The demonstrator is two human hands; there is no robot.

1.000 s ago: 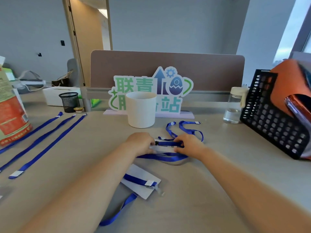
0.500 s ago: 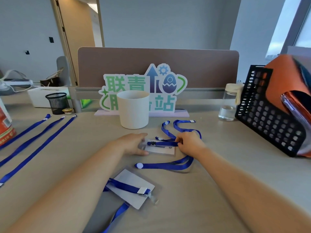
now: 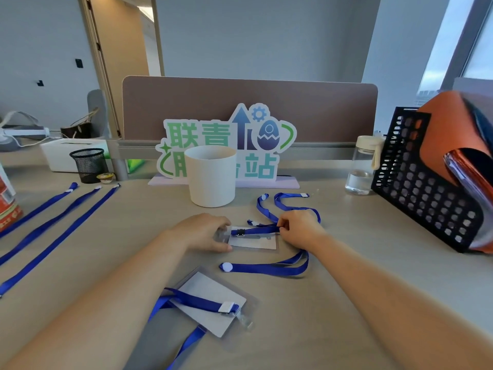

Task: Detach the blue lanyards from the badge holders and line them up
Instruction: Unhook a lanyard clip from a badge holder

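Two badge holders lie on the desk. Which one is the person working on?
The farther badge holder, before the white cup: left hand holds it, right hand pinches its lanyard. The nearer one lies untouched.

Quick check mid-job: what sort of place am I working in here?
Most likely an office workstation: a padded desk divider stands behind the table, a black perforated file rack holding folders sits at right, and a mesh pen cup at left.

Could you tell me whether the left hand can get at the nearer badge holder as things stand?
Probably yes: the nearer badge holder lies flat right beside that forearm, unblocked, though the left hand is busy holding the farther holder.
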